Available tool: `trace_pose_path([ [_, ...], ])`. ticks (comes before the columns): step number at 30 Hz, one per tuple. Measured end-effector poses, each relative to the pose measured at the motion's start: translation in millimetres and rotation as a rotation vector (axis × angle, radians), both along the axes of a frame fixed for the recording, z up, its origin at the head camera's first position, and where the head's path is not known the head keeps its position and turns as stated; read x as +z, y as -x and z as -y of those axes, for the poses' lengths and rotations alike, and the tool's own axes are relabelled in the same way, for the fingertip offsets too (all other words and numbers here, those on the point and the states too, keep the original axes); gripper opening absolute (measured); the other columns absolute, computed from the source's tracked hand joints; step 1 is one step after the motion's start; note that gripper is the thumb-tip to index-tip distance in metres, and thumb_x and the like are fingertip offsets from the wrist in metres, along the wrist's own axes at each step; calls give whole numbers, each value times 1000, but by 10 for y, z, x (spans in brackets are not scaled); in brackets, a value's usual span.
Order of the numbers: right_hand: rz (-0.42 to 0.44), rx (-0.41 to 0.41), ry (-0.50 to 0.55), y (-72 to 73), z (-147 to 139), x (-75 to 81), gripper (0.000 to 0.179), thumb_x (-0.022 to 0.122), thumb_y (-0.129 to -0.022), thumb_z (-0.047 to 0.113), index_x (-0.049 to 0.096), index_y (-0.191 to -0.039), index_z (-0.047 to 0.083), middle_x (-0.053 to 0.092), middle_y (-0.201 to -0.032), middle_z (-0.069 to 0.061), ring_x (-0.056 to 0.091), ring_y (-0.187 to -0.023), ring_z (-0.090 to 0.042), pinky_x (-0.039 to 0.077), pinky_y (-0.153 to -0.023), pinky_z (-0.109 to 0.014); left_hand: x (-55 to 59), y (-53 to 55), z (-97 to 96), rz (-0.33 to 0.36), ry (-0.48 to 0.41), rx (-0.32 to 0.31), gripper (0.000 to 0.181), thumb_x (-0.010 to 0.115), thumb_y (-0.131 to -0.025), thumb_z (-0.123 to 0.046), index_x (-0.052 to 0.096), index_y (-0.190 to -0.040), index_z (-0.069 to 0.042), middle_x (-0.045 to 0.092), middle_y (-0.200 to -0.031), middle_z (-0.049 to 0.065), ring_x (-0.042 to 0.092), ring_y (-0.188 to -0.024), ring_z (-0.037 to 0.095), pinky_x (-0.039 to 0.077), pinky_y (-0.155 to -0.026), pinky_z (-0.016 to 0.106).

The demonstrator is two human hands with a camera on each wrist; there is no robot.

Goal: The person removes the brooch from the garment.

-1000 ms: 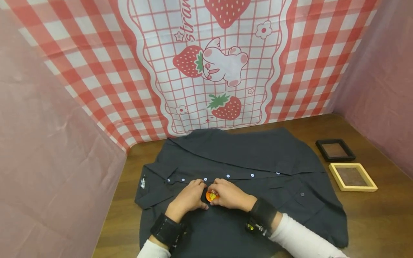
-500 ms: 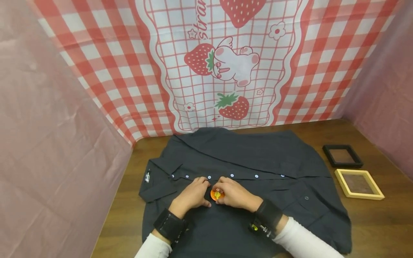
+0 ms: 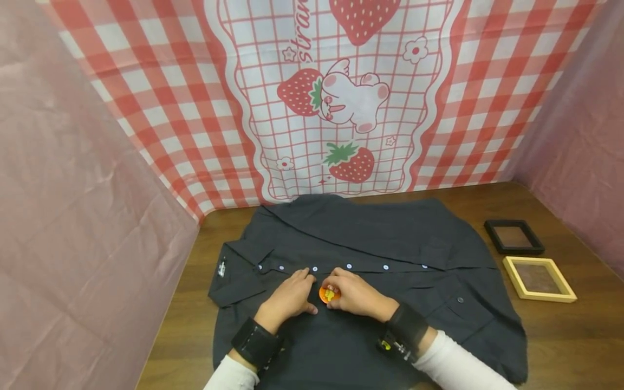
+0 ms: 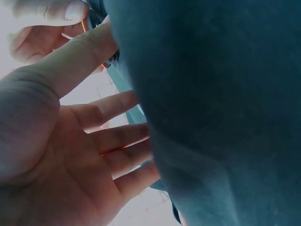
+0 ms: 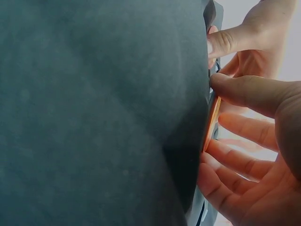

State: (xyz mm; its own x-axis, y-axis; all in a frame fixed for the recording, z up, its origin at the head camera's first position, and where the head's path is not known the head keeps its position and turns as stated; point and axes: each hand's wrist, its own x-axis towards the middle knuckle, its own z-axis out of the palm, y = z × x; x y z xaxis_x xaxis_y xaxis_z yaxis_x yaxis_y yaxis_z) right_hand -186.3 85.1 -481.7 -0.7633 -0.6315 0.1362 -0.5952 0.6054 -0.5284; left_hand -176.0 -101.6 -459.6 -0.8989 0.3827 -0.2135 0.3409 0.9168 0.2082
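A dark button-up shirt lies spread on the wooden table, its collar toward the left. On its front, a little below the button row, sits a round orange badge with a yellow figure. My right hand holds the badge at its edge between thumb and fingers; the orange rim shows edge-on in the right wrist view. My left hand rests on the shirt just left of the badge, fingertips and thumb against the cloth. Whether the badge is fastened to the cloth cannot be told.
Two small square frames, one black and one pale yellow, lie on the wooden table at the right. A red checked strawberry cloth hangs behind the shirt. Pink cloth walls both sides.
The head view has shifted slightly. My right hand and the badge have moved a little to the right relative to the shirt's buttons, widening the gap to my left hand.
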Motion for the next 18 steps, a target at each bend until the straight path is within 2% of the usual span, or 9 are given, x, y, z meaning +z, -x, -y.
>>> trace_pose_path([
  [8, -38, 8, 8, -2, -29, -18, 29, 81, -77, 18, 72, -104, 11, 60, -96, 0, 54, -80, -10, 48, -72, -24, 26, 24, -41, -1, 40, -15, 68, 86, -73, -30, 58, -128, -3, 48, -145, 21, 45, -137, 32, 38, -113, 43],
  [18, -50, -2, -8, -5, -26, -6, 31, 81, -76, 17, 72, -105, 10, 60, -95, -1, 54, -81, -9, 49, -74, -26, 7, 2, -32, 34, 24, 44, 67, 86, -73, -29, 59, -130, -6, 45, -149, 18, 41, -140, 30, 41, -110, 47],
])
